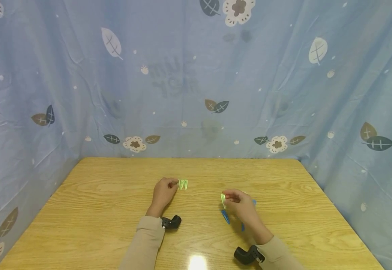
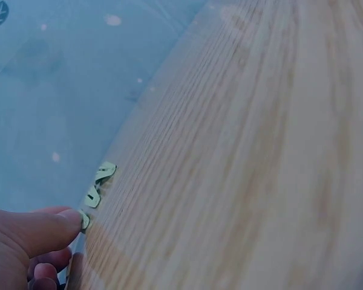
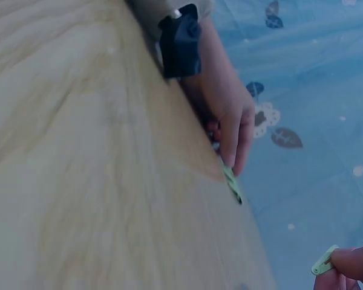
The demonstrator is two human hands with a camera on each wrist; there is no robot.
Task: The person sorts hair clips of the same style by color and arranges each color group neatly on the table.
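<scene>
At the left end of a short row on the table, my left hand (image 1: 164,192) pinches a light green snap hair clip (image 2: 85,220) between thumb and fingers. Two more light green clips (image 1: 186,184) lie beside it, close together; the left wrist view shows them just beyond the thumb tip. My right hand (image 1: 244,207) holds another light green hair clip (image 3: 324,261) up by one end, raised off the table. Below that hand lies a blue hair clip (image 1: 225,216). Other blue pieces (image 1: 243,227) show partly from behind the hand and wrist.
A wooden table (image 1: 114,210) spans the space below the hands. Blue patterned curtain (image 1: 182,75) hangs behind it and along both sides. Each wrist carries a black camera mount (image 1: 172,222). A bright light reflection lies near the table's front.
</scene>
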